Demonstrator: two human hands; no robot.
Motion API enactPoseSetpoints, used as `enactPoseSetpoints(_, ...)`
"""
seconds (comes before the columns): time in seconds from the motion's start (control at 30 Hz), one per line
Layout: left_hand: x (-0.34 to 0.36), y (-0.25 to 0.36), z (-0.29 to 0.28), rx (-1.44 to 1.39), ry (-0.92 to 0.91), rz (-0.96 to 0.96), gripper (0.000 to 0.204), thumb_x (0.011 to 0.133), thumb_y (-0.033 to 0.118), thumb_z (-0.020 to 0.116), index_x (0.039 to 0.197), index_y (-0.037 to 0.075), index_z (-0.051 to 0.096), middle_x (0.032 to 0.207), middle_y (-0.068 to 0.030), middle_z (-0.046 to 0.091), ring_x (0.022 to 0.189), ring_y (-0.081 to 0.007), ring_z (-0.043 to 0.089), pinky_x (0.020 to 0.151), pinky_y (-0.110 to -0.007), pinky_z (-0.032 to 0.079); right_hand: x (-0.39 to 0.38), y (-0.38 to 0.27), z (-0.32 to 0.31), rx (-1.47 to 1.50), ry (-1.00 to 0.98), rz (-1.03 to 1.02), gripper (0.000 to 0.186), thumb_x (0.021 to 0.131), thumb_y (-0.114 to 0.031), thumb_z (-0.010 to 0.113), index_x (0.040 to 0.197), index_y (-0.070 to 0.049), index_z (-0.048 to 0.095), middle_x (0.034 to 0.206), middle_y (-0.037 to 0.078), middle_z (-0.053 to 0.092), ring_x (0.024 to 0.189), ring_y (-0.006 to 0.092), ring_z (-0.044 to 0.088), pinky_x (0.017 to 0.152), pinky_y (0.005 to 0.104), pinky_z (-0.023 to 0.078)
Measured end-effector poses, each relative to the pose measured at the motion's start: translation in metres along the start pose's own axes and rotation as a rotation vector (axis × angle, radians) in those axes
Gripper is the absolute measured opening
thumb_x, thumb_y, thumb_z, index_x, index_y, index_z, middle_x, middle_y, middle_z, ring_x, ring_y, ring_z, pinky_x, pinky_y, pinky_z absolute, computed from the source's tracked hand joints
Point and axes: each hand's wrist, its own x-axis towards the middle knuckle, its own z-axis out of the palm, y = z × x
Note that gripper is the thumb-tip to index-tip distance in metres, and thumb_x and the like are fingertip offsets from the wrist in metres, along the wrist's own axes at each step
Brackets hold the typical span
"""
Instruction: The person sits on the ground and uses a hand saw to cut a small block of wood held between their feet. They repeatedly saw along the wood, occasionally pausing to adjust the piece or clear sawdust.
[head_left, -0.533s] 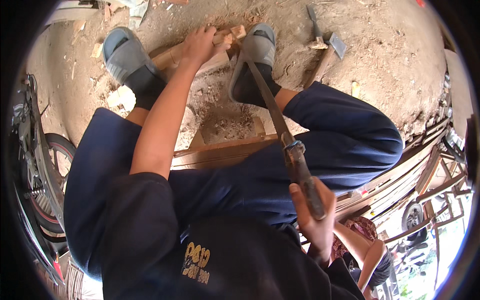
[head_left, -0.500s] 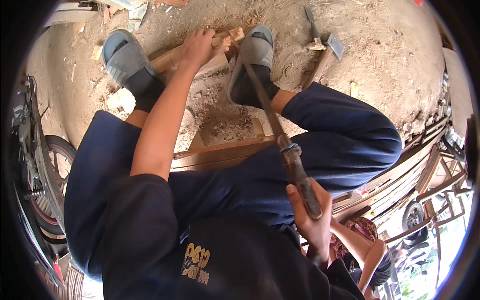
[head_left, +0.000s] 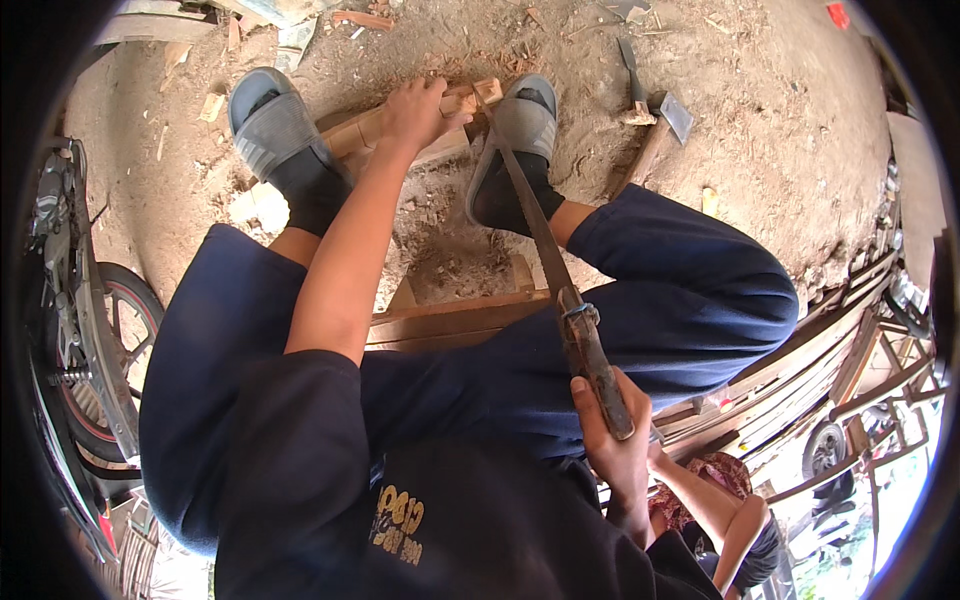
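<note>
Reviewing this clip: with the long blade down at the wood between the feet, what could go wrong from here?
1. The left hand grips the pale split wooden piece right beside the tip of the long dark-bladed knife with a wooden handle; a slip could cut the fingers.
2. The blade passes against the foot in the grey slipper, which leaves the foot partly uncovered, so it could be nicked.
3. The right hand holds only the handle's end, possibly limiting control.

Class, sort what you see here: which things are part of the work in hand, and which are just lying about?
In use:
left hand
wooden piece
right hand
long blade

Lying about:
hatchet
chisel-like tool
wood scraps
motorbike wheel
</note>
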Motion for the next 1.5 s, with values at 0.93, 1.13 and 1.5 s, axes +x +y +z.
enactPoseSetpoints(0.93,-0.007,0.013,-0.011,-0.031,-0.084,-0.029,0.068,0.077,0.063,0.076,0.117,0.01,0.065,0.116,-0.0165,0.066,0.115,-0.0334,0.062,0.096,-0.047,0.05,0.022,-0.001,0.005,0.015,-0.043,0.021,0.019,0.096,-0.009,0.067,0.083,0.002,0.059,0.061,0.005,0.051,0.059,0.0064,0.045,0.051,0.0295,0.039)
enactPoseSetpoints(1.13,-0.001,0.012,-0.001,-0.013,-0.051,-0.028,0.07,0.076,0.064,0.076,0.117,0.009,0.065,0.114,-0.0162,0.067,0.114,-0.0342,0.062,0.096,-0.047,0.049,0.046,0.015,0.022,0.046,-0.078,-0.048,0.023,0.096,-0.009,0.066,0.079,0.001,0.056,0.059,0.004,0.05,0.057,0.0053,0.043,0.048,0.03,0.036)
enactPoseSetpoints(1.5,0.002,0.009,-0.003,-0.03,0.004,-0.003,0.068,0.078,0.064,0.075,0.117,0.009,0.063,0.111,-0.0156,0.067,0.107,-0.0344,0.065,0.089,-0.047,0.051,0.034,0.0,0.012,-0.003,-0.068,0.006,0.022,0.095,-0.009,0.067,0.079,0.0,0.056,0.059,0.005,0.053,0.056,0.0062,0.044,0.049,0.0302,0.038)
